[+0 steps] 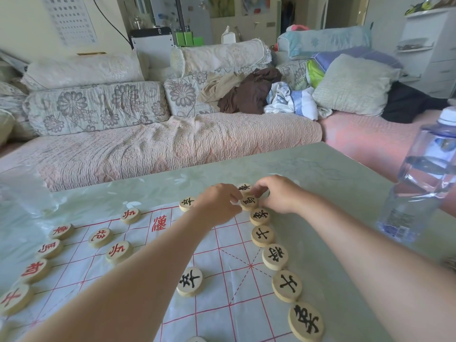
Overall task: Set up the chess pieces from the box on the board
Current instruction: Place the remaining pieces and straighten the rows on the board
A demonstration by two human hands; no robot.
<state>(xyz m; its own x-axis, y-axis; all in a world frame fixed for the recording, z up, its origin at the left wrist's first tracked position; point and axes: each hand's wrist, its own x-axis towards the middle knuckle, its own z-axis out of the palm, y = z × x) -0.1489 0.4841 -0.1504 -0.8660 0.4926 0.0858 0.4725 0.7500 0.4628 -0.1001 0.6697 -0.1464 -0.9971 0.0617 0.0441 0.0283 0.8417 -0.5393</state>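
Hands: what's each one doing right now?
Left hand: fingertips touch the round pale wooden black-lettered chess piece; grip cannot be told.
Right hand: pinches that piece.

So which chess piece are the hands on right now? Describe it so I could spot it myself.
Look at the white board with red lines, along its right edge where black-lettered discs run in a curved row. Second from the far end is the piece, the only one touched by both the left hand and right hand.
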